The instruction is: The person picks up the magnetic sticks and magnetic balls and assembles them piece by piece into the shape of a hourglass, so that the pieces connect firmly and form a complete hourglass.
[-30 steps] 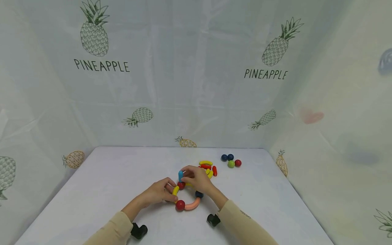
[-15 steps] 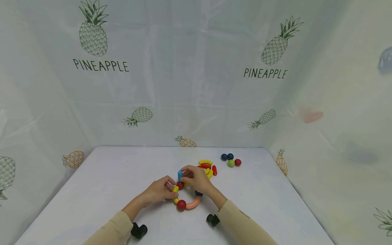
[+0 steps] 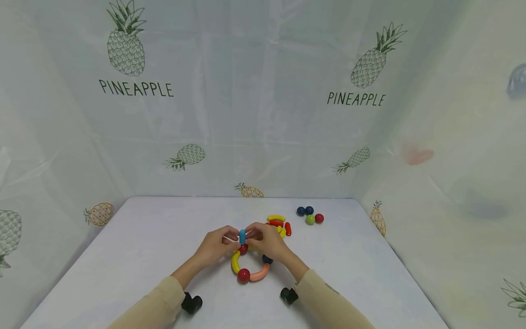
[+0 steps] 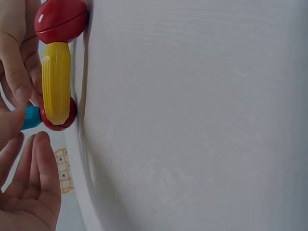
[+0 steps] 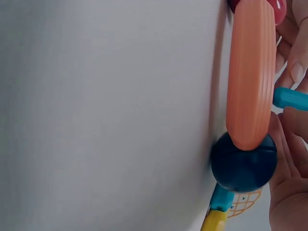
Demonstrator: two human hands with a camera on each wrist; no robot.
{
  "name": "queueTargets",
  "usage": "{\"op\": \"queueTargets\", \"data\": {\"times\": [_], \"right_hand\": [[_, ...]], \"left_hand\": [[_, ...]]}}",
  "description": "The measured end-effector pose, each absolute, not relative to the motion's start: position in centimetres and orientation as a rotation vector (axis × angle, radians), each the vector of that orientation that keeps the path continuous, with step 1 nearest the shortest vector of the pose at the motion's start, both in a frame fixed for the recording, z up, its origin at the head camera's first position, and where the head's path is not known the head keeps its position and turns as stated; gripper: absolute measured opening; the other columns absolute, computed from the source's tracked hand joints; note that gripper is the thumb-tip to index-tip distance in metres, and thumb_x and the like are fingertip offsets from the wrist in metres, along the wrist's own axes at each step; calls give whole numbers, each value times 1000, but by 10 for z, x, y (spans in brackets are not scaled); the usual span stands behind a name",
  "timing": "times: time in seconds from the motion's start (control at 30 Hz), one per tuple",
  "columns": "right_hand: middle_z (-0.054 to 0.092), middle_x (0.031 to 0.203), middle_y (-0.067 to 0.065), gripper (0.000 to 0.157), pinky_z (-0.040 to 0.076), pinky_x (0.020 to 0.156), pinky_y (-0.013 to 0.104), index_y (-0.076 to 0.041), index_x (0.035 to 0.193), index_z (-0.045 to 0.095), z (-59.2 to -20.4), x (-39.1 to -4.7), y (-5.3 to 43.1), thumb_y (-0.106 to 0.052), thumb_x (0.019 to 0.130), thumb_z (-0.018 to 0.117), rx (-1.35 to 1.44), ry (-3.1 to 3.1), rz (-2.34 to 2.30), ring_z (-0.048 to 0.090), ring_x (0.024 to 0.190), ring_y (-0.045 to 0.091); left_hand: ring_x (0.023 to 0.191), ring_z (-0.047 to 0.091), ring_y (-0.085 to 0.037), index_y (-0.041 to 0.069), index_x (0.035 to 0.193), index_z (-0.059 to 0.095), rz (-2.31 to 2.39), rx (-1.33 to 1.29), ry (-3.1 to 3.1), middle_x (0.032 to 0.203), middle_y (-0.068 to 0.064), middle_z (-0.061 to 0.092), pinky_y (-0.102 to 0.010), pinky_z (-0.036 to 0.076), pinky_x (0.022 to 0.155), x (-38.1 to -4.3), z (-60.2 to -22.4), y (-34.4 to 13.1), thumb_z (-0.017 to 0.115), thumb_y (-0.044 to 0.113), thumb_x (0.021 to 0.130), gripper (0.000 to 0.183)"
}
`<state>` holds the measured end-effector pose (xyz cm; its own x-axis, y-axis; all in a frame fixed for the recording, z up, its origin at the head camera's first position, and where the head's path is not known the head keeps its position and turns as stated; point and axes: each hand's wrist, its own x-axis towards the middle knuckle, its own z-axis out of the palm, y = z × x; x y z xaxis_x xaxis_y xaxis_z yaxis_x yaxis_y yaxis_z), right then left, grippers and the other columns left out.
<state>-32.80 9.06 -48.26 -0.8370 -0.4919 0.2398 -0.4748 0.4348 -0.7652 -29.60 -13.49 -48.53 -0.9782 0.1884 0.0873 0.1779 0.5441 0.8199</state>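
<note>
Left hand [image 3: 214, 246] and right hand [image 3: 269, 241] nearly meet, fingertips facing
Forearms [image 3: 187, 271] reach forward and angle inward; each hand's fingers are bent, thumb below forefinger, tips drawn together in a pinch

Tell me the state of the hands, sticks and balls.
Right hand: pinching blue stick
Left hand: beside it, contact unclear
Blue stick: upright atop far red ball
Front yellow stick: lying between far red ball and near red ball
Orange stick: lying between near red ball and dark ball
Loose balls: grouped at back right
Loose sticks: lying beyond right hand
</note>
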Motion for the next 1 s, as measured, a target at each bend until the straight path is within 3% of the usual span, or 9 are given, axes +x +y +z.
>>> {"op": "queueTargets", "data": {"times": [0.33,0.5,0.73,0.83,1.0], "right_hand": [[78,114,5,25,61,92,30,-7,125,71,-466,-336,127,-10,100,74,-867,2761,-1319,73,101,15],[77,116,3,26,62,92,33,-8,125,72,-462,-345,157,-8,99,75,-798,2837,-1263,72,105,18],[75,119,13,28,64,90,40,-6,123,74,-461,-356,190,-2,96,77,-761,2920,-1161,71,108,30],[74,121,13,30,62,94,47,-5,124,74,-465,-361,199,0,95,77,-747,2932,-1137,70,113,35],[72,128,9,35,61,96,49,-7,127,74,-472,-369,210,1,94,78,-763,2934,-1048,67,119,36]], "left_hand": [[98,67,-15,22,118,73,1423,360,2766,107,6,74,-31,62,80,-306,-484,-126,82,20,95,24],[98,66,-16,21,117,72,1382,388,2771,102,6,72,-31,62,83,-308,-484,-123,82,19,95,24],[99,65,-16,21,115,70,1352,414,2773,103,5,70,-32,62,86,-310,-484,-123,80,17,96,22],[99,65,-16,22,115,70,1337,419,2782,103,5,70,-33,62,87,-309,-483,-124,80,17,97,21],[98,65,-16,23,115,70,1328,420,2790,103,5,70,-33,62,87,-309,-483,-126,80,17,97,21]]}}
